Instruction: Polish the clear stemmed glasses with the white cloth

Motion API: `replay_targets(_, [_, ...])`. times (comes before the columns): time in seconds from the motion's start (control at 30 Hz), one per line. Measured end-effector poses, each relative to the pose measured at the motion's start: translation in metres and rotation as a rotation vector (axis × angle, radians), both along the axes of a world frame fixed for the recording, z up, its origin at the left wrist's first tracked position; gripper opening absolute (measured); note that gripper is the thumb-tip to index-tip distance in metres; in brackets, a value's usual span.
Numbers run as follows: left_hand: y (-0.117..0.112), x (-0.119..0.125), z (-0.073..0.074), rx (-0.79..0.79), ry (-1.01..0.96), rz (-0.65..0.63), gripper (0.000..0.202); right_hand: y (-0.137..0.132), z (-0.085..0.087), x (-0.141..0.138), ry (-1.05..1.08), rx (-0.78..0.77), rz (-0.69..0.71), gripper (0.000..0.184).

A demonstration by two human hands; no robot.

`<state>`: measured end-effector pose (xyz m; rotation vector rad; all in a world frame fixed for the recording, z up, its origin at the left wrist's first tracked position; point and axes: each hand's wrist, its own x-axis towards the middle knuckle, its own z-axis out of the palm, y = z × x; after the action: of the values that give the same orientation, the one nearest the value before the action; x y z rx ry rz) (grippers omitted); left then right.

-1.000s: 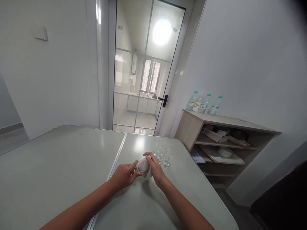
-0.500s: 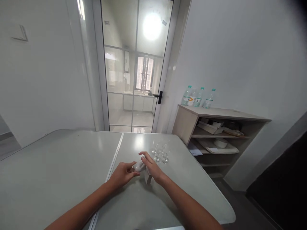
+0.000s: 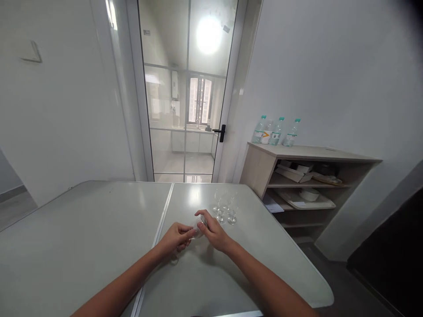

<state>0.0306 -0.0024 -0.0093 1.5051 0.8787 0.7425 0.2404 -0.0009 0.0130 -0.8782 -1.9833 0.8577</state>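
Over the grey table [image 3: 82, 229], my left hand [image 3: 176, 237] and my right hand [image 3: 212, 230] meet around a small clear glass [image 3: 198, 230]. Both hands are closed on it, the left from the near side and the right from above and the right. A bit of white cloth seems to sit inside the glass, but it is too small to be sure. Just beyond my right hand, several clear stemmed glasses [image 3: 226, 208] stand close together on the table.
A glass door [image 3: 188, 92] with a black handle [image 3: 220, 131] stands behind the table. To the right, a wooden shelf unit [image 3: 313, 185] carries three water bottles [image 3: 276, 131] on top and trays and papers inside. The table's right edge curves near the shelf.
The white cloth that hung below my right hand is no longer visible. My hands have drawn closer together around the glass, and the view shifted slightly.
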Motion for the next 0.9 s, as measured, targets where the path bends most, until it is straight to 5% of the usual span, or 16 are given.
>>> replay_targets(0.3, [0.006,-0.014,-0.009,0.721,0.44,0.231,0.032,-0.003,0.002,-0.002,-0.027,-0.087,0.07,0.047])
replay_targets(0.57, [0.008,-0.022,-0.029,1.036,0.488,0.301,0.048,-0.001,0.013,0.005,0.019,-0.149,0.113,0.062])
replay_targets(0.7, [0.006,-0.018,-0.02,0.862,0.49,0.321,0.051,0.002,0.017,0.009,0.177,-0.249,0.196,0.058])
replay_targets(0.9, [0.001,-0.007,0.012,0.098,0.153,0.037,0.052,0.002,0.016,0.008,0.204,-0.255,0.166,0.06])
